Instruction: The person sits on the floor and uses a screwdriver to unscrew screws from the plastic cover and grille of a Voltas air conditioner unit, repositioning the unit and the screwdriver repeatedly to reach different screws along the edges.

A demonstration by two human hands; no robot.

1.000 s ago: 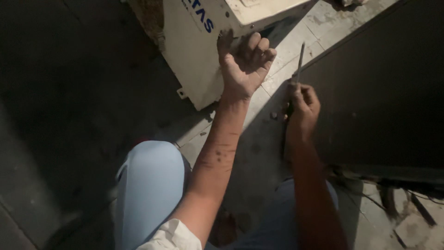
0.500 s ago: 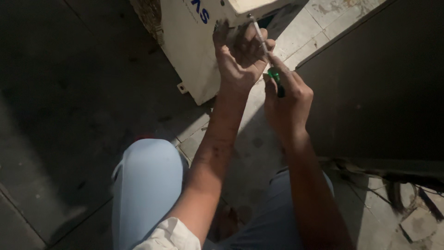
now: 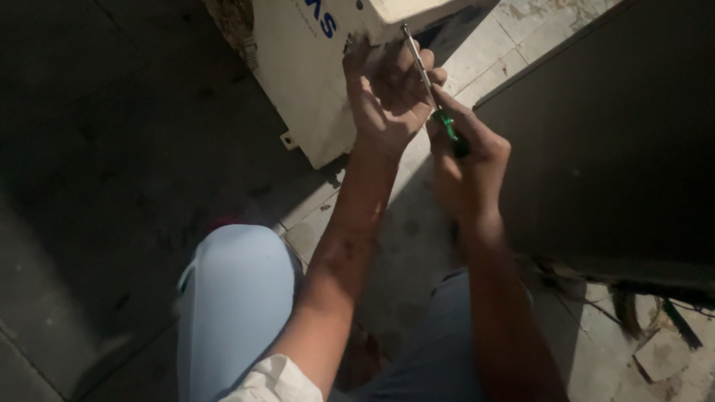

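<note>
A cream-white metal appliance casing (image 3: pixel 309 89) with blue lettering stands on the tiled floor ahead of me. My left hand (image 3: pixel 387 93) rests against its front corner, palm toward me, fingers curled near the upper edge. My right hand (image 3: pixel 465 160) grips a screwdriver (image 3: pixel 432 93) with a green and black handle. Its metal shaft points up and away, passing the left hand's fingers toward the casing's top edge. Where the tip meets the casing is hard to make out.
A large dark panel (image 3: pixel 618 141) stands to the right, close beside my right hand. My knees in light blue trousers (image 3: pixel 238 313) are at the bottom. Rubble and loose wires (image 3: pixel 655 327) lie at the lower right. Dark shadowed floor (image 3: pixel 112 186) spreads left.
My right hand lifted the screwdriver off the floor by the dark panel and brought it up beside my left hand at the casing's corner. The left hand stayed on the casing.
</note>
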